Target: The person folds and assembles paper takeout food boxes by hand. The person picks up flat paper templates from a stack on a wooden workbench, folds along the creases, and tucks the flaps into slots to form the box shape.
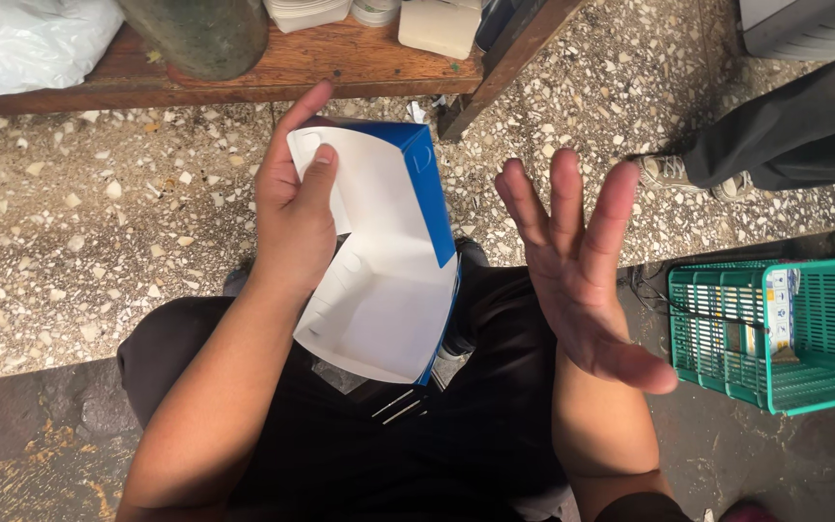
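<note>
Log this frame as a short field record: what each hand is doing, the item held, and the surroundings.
left hand: grips a paper box, thumb inside its wall
paper box: white inside, blue outside, open, tilted, appears empty
right hand: open, fingers spread, holds nothing, beside the box without touching
green basket: plastic, at the right
wooden shelf: top of view, carries white containers
other person: dark trouser leg and shoe, upper right
floor: speckled terrazzo
</note>
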